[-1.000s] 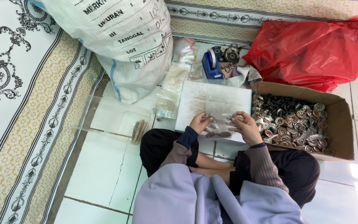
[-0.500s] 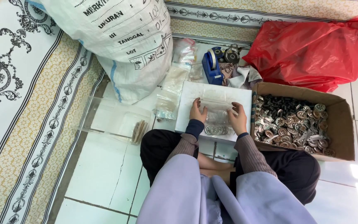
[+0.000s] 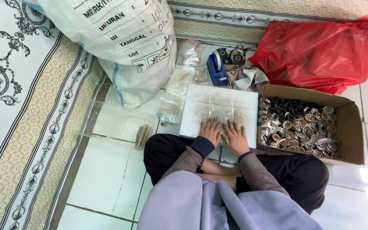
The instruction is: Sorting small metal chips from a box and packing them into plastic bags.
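Both hands point(image 3: 223, 135) flat (side by side) on board point(image 3: 205, 104)

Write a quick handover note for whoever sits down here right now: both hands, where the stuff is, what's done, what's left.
Left hand and right hand: side by side, palms down, pressing a clear packet on the white board. Neither grips anything.
Cardboard box of loose metal parts sits right of the board; small clear bags lie to its left; blue tape dispenser behind.
Done: cannot tell.
Left: the box holds many loose parts.

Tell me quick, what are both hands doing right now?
Left hand: open, flat on the white board, holding nothing.
Right hand: open, flat on the same board, holding nothing.
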